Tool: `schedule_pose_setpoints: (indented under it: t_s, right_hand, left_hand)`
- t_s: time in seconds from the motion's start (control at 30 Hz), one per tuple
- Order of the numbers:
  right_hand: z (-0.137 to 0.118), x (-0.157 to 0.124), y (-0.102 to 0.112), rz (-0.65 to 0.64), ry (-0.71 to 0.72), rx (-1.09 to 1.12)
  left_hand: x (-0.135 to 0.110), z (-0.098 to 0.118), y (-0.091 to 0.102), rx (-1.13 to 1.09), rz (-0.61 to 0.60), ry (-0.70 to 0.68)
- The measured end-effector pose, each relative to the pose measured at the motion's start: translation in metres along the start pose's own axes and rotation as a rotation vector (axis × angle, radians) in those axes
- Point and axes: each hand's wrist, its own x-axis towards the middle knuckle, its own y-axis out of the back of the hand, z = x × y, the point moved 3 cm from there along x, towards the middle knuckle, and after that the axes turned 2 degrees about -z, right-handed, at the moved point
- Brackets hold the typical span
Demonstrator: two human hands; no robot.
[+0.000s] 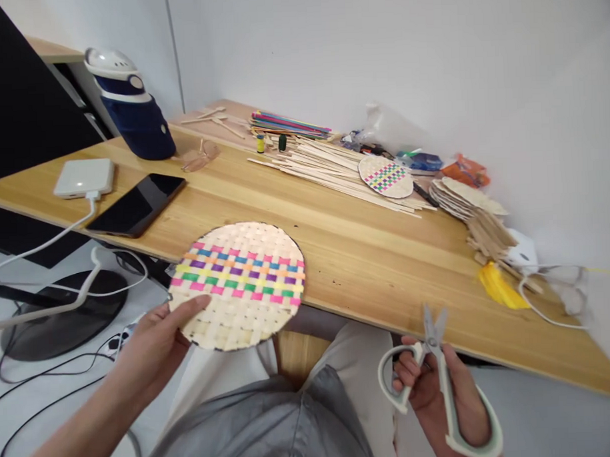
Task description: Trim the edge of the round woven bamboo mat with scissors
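Between the thumb and fingers of my left hand (168, 333) is a round woven disc (241, 321), held by its lower left edge. Its weave is pale, with pink, blue, orange, purple, yellow and green bands across it, and the rim looks dark. My right hand (440, 387) grips scissors (433, 344) with white handles, fingers through the loops. The blades stand apart and point away from me, over the table's front edge. Both hands are in front of my lap, well separated from each other.
On the wooden table (366, 266) lie a phone (139, 204), a white power bank (84, 177) with cable and a dark blue bottle (136, 118). Farther back are pale strips (327, 168), coloured strips (291, 124) and another woven disc (386, 177). Yellow material (501, 285) lies right.
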Motion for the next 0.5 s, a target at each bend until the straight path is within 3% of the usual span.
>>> schedule_pose_setpoints:
  t_s: [0.13,0.27,0.33,0.43,0.5]
  right_hand:
    - [0.0,0.001,0.0,-0.011,0.025,-0.006]
    - [-0.01,-0.003,0.007,-0.02,0.089,-0.001]
    - [-0.017,-0.006,0.014,0.01,0.133,0.004]
    - [-0.024,-0.011,0.024,0.056,0.175,0.015]
    - [-0.026,-0.012,0.029,0.069,0.196,0.026]
  left_hand:
    - [0.011,0.038,-0.019,-0.091,0.035,-0.176]
    - [0.019,0.057,-0.04,-0.138,-0.026,-0.204]
    - [0.02,0.056,-0.047,-0.116,-0.093,-0.175]
    - [0.018,0.046,-0.047,0.021,-0.223,-0.022]
    - [0.017,0.04,-0.043,0.129,-0.226,0.083]
